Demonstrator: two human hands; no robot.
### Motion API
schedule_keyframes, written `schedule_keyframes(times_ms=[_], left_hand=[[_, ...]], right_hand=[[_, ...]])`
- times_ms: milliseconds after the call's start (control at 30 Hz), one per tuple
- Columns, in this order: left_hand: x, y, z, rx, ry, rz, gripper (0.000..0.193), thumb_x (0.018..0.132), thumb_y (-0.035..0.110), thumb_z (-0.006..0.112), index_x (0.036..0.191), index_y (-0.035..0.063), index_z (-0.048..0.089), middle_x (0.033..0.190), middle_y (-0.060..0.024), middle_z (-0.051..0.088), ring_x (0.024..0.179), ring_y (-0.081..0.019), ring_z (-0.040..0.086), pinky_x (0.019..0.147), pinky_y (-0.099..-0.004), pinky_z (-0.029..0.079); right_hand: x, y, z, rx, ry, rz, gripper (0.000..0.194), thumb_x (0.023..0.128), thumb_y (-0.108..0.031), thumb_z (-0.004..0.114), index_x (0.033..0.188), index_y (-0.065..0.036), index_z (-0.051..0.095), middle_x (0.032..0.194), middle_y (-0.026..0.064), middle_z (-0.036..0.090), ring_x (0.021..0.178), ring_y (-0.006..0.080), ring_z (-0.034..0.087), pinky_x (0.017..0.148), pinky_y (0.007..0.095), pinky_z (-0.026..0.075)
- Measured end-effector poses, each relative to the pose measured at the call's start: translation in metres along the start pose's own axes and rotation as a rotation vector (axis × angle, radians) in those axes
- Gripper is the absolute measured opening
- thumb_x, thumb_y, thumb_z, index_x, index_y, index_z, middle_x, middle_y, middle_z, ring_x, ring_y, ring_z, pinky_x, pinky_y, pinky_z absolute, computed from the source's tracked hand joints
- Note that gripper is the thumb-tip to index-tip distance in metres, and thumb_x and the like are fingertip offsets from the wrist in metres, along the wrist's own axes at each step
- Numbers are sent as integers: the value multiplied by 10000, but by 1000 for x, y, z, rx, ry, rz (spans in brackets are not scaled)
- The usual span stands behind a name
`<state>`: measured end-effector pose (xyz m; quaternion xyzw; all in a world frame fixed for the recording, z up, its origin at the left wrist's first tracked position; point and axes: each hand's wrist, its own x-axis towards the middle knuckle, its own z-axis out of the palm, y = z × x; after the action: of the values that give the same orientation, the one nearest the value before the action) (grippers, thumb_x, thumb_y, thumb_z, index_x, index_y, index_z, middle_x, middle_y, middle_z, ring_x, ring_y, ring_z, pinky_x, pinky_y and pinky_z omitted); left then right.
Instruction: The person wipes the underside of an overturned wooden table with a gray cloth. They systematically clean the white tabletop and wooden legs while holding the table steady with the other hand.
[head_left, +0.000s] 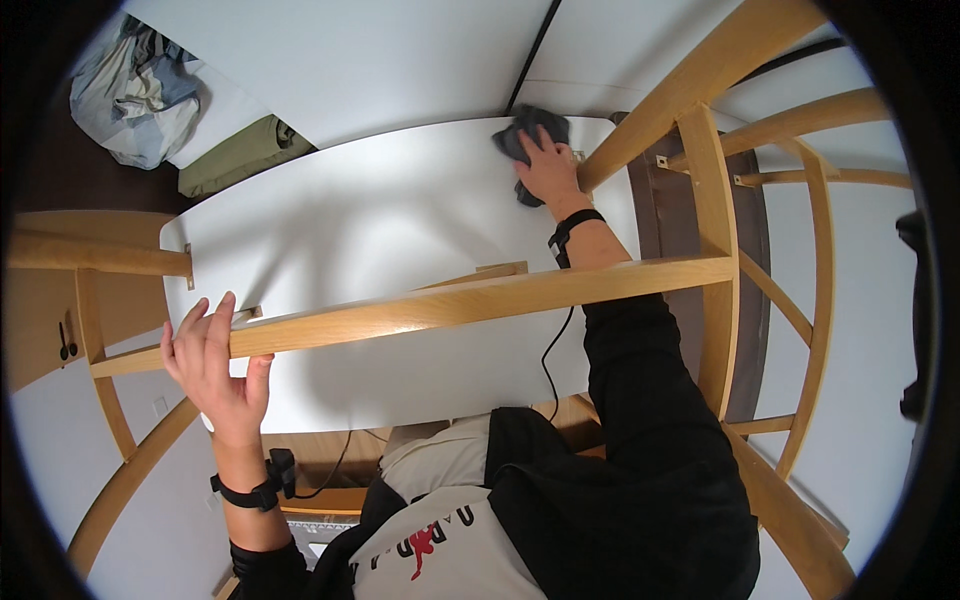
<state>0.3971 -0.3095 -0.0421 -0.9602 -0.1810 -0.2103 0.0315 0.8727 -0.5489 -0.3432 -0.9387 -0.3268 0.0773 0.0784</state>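
Note:
My left hand (217, 367) grips the long wooden crossbar (420, 311) near its left end, fingers over the far side and thumb on the near side. Beyond that bar, my right hand (550, 169) lies on a dark grey cloth (534, 124), which is bunched against the far right part of a white board (405, 195). The fingers are spread over the cloth, and its underside is hidden. Close by that hand, a thick wooden leg (637, 120) meets the board. The crossbar spans between wooden legs above the board and passes over my right forearm.
More wooden legs and rails (821, 225) rise at the right, some ending in metal brackets (662, 162). A brown padded surface (667, 217) lies past the board's right edge. Far left are a bundled fabric item (139, 97) and folded green cloth (244, 157). A black cable (555, 352) hangs near my right sleeve.

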Motion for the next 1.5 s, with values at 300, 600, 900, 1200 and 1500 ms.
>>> schedule_keyframes(times_ms=[300,600,900,1200,1500], left_hand=[[0,1,2,-2,24,3,652,1038,650,631,1412,125,727,1146,-65,695,1281,-297,660,1260,-559,273],[-2,0,5,2,77,20,596,1033,614,666,1404,152,738,1146,-60,707,1256,-277,663,1249,-549,282],[-2,1,6,1,99,8,594,1022,633,669,1372,161,752,1130,-46,706,1233,-256,664,1239,-555,290],[-1,0,5,1,88,18,628,1028,648,645,1358,126,755,1119,-47,706,1223,-272,677,1246,-549,286],[-7,-6,4,13,-11,-19,723,1039,692,595,1383,70,730,1103,-73,708,1235,-336,684,1255,-570,274]], right_hand=[[-40,-2,6,-40,39,-3,695,964,-318,710,1630,-254,524,1769,143,376,1353,454,501,1109,573,503],[-165,6,15,65,64,102,643,952,-286,744,1575,-304,586,1696,87,499,1362,398,542,1108,530,532],[-215,28,-24,112,-158,778,644,1054,-345,647,1676,-343,482,1862,46,166,1445,414,413,1147,519,486],[-122,97,-19,-191,-239,559,718,1032,-480,599,1697,-278,418,1806,209,275,1610,468,341,1170,608,451],[-52,155,-48,-99,-184,277,527,994,-238,736,1484,-415,660,1751,-31,409,1504,397,439,1130,625,451]])
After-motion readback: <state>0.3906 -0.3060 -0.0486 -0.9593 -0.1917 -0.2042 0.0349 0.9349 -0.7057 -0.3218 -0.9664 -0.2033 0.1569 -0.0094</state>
